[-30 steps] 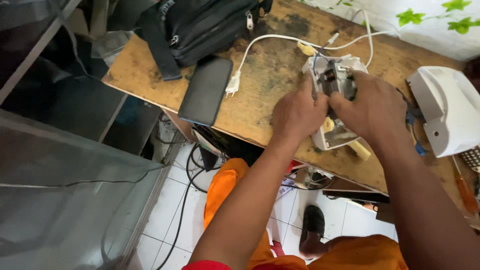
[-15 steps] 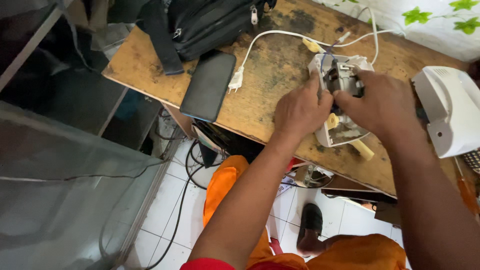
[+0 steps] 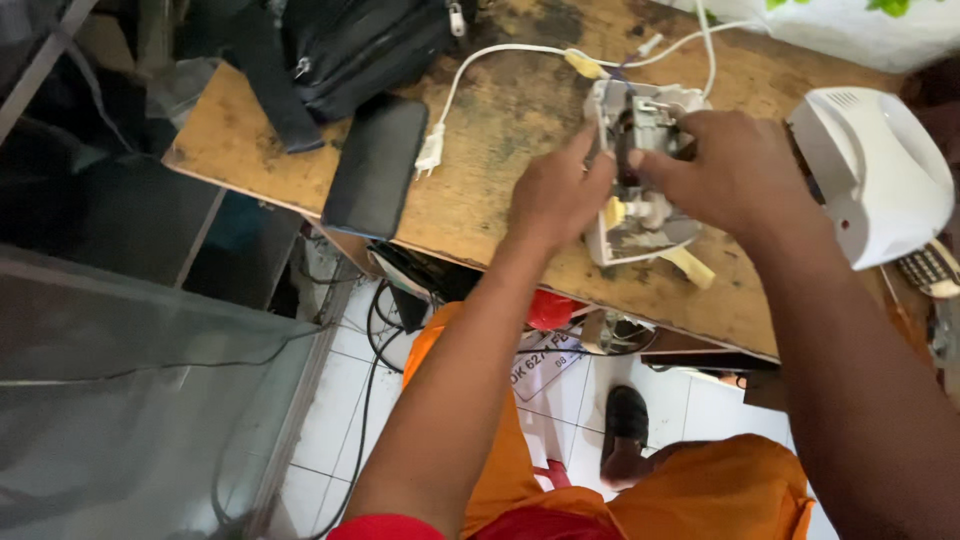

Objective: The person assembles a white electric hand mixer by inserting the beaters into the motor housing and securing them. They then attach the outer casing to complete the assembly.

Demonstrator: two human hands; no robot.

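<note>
Worn, stained wooden table [image 3: 500,190], black bag [image 3: 350,40], dark phone [image 3: 375,165], white cable with plug [image 3: 432,150], opened white appliance [image 3: 640,200], white housing [image 3: 875,175] at its right edge.

Orange trousers [image 3: 720,495], red sleeve [image 3: 390,527], bare forearms

We see an opened white appliance body [image 3: 640,215] lying on the worn wooden tabletop near its front edge, its insides facing up. Dark metal parts sit in its upper half, and pale, grimy plastic shows lower down, with a small yellow piece at its left side. A white cord [image 3: 500,52] runs from its top end across the wood and ends in a white plug [image 3: 430,152] lying flat. Our left hand [image 3: 555,195] grips its left edge and our right hand [image 3: 725,170] covers its right side, fingertips on the dark parts.
</note>
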